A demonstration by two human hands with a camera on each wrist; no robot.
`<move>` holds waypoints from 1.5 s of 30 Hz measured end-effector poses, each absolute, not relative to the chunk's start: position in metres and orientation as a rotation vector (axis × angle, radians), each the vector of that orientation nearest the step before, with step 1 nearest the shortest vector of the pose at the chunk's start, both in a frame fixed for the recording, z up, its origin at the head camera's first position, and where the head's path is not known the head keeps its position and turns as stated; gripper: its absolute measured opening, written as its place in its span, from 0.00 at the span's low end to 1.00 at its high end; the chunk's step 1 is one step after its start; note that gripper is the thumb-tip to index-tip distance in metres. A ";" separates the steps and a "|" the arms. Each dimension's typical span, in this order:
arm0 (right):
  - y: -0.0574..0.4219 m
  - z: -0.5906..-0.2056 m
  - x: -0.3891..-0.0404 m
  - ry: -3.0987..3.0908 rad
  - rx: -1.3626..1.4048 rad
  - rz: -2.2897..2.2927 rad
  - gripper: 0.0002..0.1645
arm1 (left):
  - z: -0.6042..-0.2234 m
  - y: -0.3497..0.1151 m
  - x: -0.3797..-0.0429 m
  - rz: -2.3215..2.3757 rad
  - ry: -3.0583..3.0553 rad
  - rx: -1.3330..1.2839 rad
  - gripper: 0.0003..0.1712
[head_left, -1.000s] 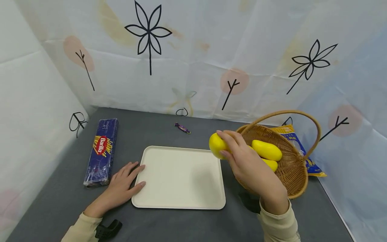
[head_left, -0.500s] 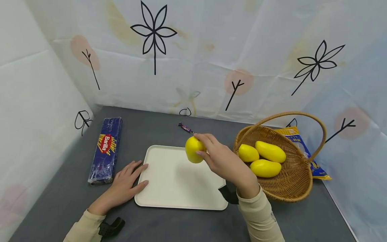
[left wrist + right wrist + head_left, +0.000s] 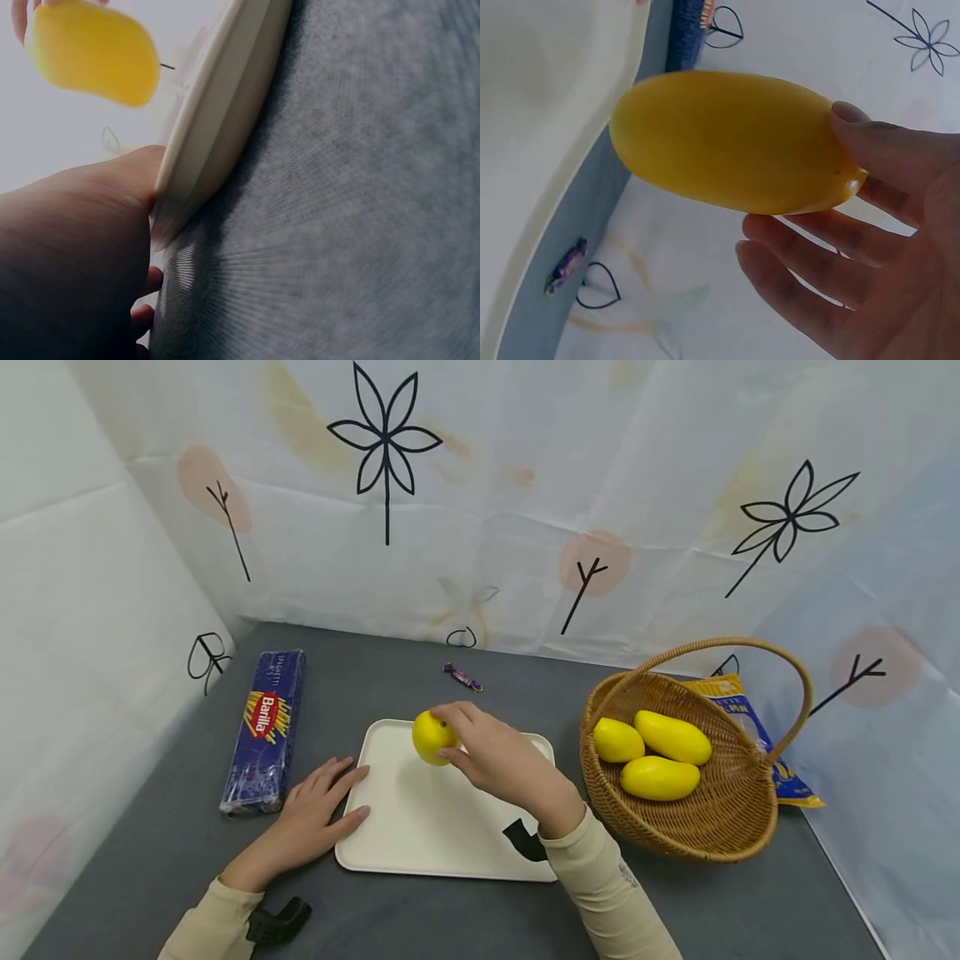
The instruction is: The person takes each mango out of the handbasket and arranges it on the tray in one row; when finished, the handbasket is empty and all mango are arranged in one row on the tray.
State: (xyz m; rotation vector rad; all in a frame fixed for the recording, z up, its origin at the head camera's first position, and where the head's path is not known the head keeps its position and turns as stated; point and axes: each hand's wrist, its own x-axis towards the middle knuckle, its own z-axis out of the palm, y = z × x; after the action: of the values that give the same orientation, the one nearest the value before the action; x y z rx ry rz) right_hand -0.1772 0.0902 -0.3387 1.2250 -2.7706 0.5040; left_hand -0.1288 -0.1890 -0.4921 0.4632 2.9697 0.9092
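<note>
My right hand [image 3: 501,760] holds a yellow mango [image 3: 433,739] over the back left part of the cream tray [image 3: 450,852]. In the right wrist view the thumb and fingers pinch one end of the long, smooth mango [image 3: 727,142]. The left wrist view shows the mango [image 3: 97,56] raised above the tray's rim [image 3: 217,105]. Flat and spread, my left hand [image 3: 311,810] rests at the tray's left edge, its fingertips on the rim. Several more mangoes [image 3: 660,778] lie in the wicker basket [image 3: 720,827] to the right.
A blue spaghetti box [image 3: 262,735] lies left of the tray. Behind the tray is a small purple wrapped candy [image 3: 462,677]. A blue and yellow packet [image 3: 795,785] sits behind the basket, whose tall handle [image 3: 802,693] arches upward. Patterned cloth hangs around the grey table [image 3: 375,918].
My right hand has carried the mango leftward from beside the basket to over the tray's left half. My left hand has stayed at the tray's edge. The view has shifted slightly.
</note>
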 end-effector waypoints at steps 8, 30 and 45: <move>0.066 -0.354 -0.188 -2.676 1.339 0.388 0.28 | -0.490 -0.189 -0.128 0.912 2.966 0.468 0.35; 0.036 -0.390 -0.206 -2.626 1.364 0.302 0.33 | -0.492 -0.189 -0.129 0.914 2.971 0.482 0.35; 0.033 -0.406 -0.193 -2.699 1.362 0.237 0.32 | -0.493 -0.190 -0.128 0.919 2.976 0.485 0.35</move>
State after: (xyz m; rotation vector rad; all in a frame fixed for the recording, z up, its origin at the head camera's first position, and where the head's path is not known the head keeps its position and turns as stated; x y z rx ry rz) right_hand -0.1926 0.0328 -0.4059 1.3616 -2.6991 0.2368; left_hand -0.1284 -0.1904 -0.4929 0.4850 2.9762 0.9188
